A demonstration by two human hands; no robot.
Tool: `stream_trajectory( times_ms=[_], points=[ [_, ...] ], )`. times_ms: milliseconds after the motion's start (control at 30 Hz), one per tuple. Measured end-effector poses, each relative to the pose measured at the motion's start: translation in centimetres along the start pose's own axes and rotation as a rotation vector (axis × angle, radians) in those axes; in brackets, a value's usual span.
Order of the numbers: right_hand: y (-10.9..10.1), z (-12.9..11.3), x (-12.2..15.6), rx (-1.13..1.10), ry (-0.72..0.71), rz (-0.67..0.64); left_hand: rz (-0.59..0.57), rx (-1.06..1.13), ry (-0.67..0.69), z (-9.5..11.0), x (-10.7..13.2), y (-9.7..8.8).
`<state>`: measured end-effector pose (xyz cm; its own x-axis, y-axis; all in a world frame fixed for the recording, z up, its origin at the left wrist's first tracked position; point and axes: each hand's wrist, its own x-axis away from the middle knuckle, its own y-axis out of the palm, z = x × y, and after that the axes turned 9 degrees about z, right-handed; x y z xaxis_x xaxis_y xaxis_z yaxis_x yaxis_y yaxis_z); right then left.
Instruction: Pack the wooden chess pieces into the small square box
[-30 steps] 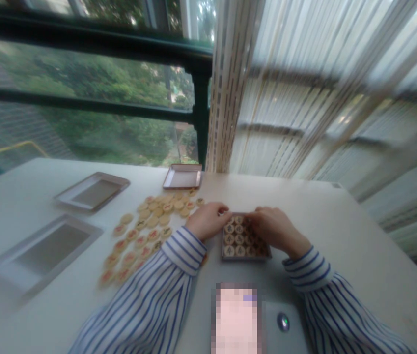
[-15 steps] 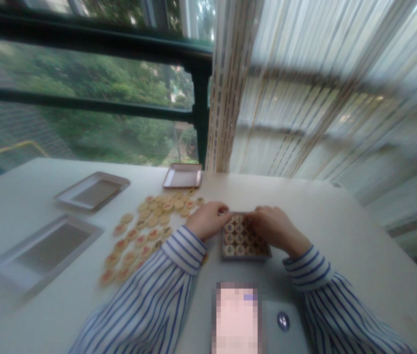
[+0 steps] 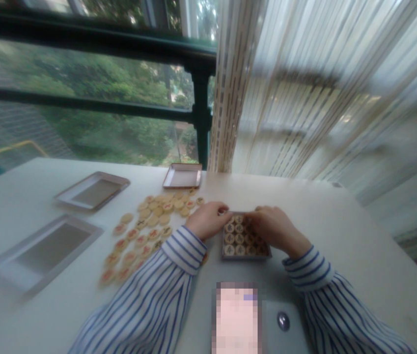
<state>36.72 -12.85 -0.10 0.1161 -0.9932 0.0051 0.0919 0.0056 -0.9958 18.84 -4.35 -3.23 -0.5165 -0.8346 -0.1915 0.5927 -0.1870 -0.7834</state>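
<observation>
A small shallow box [image 3: 245,258] holds rows of round xiangqi pieces [image 3: 239,238] with dark characters facing up. At its back left corner is my left hand [image 3: 207,220], fingers curled and thumb against the rim. My right hand [image 3: 276,228] reaches over the box's right side, fingers bent down and closed near the back rim. Its fingertips are hidden, so what they hold cannot be made out, and the hand covers several pieces. Left of the box, loose xiangqi pieces [image 3: 141,239] lie spread out, many with red characters, some dark, some blank side up.
Two shallow trays [image 3: 64,204] [image 3: 9,265] lie on the left of the white table [image 3: 344,246], and a smaller tray [image 3: 182,188] at the back. A blurred-out phone-like object [image 3: 236,319] and a grey item with an oval badge [image 3: 284,321] are in front. Beyond stand a green railing [image 3: 201,118] and string curtain [image 3: 226,98].
Both hands and the box stay almost exactly where they were. The loose pieces have not moved. Only the string curtain has shifted slightly.
</observation>
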Motion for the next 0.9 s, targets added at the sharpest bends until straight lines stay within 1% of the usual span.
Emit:
stream_trajectory(
  times_ms=[167, 433, 600, 667, 767, 900],
  points=[
    [-0.2, -0.1, 0.0, 0.008, 0.003, -0.017, -0.002, 0.001, -0.021, -0.1, -0.1, 0.0],
    [0.0, 0.0, 0.0, -0.007, -0.003, 0.007, -0.005, 0.007, 0.01, -0.1, -0.1, 0.0],
    [-0.3, 0.1, 0.0, -0.016, 0.007, 0.012, -0.001, -0.002, -0.018, -0.2, -0.1, 0.1],
    [-0.6, 0.2, 0.0, -0.021, 0.019, 0.045, 0.002, -0.007, -0.031, -0.2, -0.2, 0.1],
    [-1.1, 0.6, 0.2, -0.018, 0.061, 0.128, 0.011, -0.013, -0.038, -0.1, -0.2, -0.2],
    [-1.6, 1.3, 0.5, -0.02, 0.101, 0.234, 0.026, -0.026, -0.033, 0.6, 0.0, -1.0]
  ],
)
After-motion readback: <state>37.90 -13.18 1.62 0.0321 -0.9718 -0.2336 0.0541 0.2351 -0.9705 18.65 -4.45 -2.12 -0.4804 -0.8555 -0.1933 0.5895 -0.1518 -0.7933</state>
